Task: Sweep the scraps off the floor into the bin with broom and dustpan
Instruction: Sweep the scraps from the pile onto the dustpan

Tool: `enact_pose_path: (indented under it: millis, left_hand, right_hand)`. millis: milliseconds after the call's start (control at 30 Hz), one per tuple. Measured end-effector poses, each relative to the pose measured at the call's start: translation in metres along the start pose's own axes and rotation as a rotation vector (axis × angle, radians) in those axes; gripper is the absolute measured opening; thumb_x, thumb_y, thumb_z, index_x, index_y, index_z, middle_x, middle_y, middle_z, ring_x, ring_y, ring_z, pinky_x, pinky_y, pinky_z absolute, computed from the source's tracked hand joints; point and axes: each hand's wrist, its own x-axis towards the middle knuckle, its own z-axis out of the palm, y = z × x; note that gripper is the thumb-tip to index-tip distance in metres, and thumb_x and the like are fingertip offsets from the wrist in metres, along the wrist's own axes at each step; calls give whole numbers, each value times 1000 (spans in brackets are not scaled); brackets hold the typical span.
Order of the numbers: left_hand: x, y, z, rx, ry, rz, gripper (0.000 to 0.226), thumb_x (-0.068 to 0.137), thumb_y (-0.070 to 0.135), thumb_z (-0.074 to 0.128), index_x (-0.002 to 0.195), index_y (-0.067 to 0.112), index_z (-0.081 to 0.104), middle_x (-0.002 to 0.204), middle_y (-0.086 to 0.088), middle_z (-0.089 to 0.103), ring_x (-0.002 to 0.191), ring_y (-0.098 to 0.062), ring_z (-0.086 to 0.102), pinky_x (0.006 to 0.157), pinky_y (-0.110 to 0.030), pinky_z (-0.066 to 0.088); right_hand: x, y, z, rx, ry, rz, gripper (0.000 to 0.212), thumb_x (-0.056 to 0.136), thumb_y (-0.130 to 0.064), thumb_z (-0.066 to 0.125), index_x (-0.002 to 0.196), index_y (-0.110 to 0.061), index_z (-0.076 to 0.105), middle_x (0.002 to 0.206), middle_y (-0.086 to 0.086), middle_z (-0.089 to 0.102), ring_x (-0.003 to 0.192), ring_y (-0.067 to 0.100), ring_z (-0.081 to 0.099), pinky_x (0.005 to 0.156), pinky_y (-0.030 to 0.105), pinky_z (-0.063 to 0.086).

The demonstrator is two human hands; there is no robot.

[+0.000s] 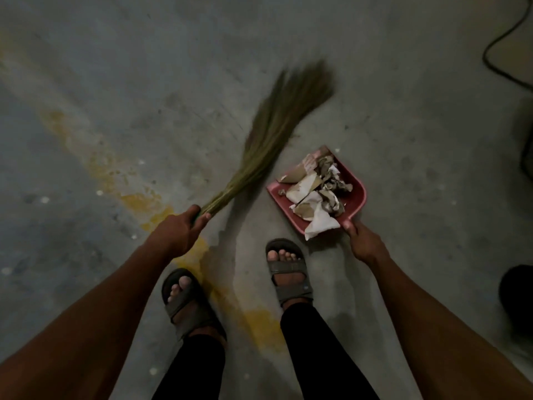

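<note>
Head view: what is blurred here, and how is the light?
Head view: the broom bristles are smeared by motion blur, while the dustpan, scraps and both hands stay fairly sharp; lighting is dim, darkening toward the corners; wide-angle distortion stretches the forearms; no glare.

The dustpan is showing pinkish red, its scraps white, tan and grey. The broom is looking olive-green. The floor is showing mottled grey with a yellow streak. Grey sandals are meeting black trousers. The cable is showing black.
</note>
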Motion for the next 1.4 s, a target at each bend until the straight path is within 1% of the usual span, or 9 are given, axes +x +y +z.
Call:
enact_pose_path:
  millis: [133,267,467,633,733,900,1033,1133,1400]
  left_hand:
    - [-34,-5,12,-64,-128,65,39,105,68,35,113,33,50,71,-3,61,62,-21,62,61,-39,49]
    - [-78,-17,17,-221,-130,72,42,106,71,36,119,35,53,67,4,69,54,-7,68,52,-26,50]
    - [-106,-22,11,-312,84,87,46,106,72,34,115,33,55,63,6,69,51,-5,67,47,-13,43]
    - [-69,-3,-5,-381,250,3,44,106,73,36,117,35,56,67,4,68,48,-10,65,45,-34,52]
    - [-27,15,-18,-338,297,-88,53,101,81,32,115,35,54,65,-3,66,53,-23,67,48,-43,58]
    - [20,34,-13,-111,102,-155,48,102,76,32,108,33,50,72,-11,65,50,-34,65,45,-45,59]
    - [9,30,12,55,-93,41,51,103,74,30,123,32,51,76,-5,63,59,-23,63,58,-36,53]
    - [-28,24,25,31,-219,178,51,100,80,29,119,39,52,71,2,62,61,-8,62,58,-32,48]
    - [-114,24,23,-245,-99,138,48,104,73,36,118,32,57,68,5,67,56,-4,66,55,-35,55]
  right_hand:
    - [22,-14,-16,-36,-2,14,61,109,-60,26,149,-22,51,150,22,55,134,41,54,110,48,44]
    - [23,-15,-25,-16,-15,33,69,106,-67,25,153,-22,47,155,23,50,138,42,51,114,51,41]
    - [4,-3,-12,96,-17,37,68,108,-63,27,154,-18,48,156,23,49,140,42,49,112,47,38]
    - [-13,25,4,117,-14,74,63,110,-57,28,148,-16,54,150,23,55,135,41,54,107,43,41]
    - [-17,44,9,81,-19,90,55,111,-49,33,146,-12,54,148,24,56,131,42,56,102,42,42]
    - [-12,63,10,64,-12,110,52,112,-47,35,144,-11,55,147,24,57,132,41,56,103,43,43]
    - [-6,60,6,89,-6,119,59,110,-55,32,146,-15,54,150,24,55,134,41,55,107,43,42]
    - [-6,60,3,104,-24,127,57,111,-53,31,152,-18,50,153,23,52,137,41,53,110,43,41]
    - [-33,84,11,222,-21,182,56,112,-51,30,152,-17,51,153,22,52,138,41,51,113,45,39]
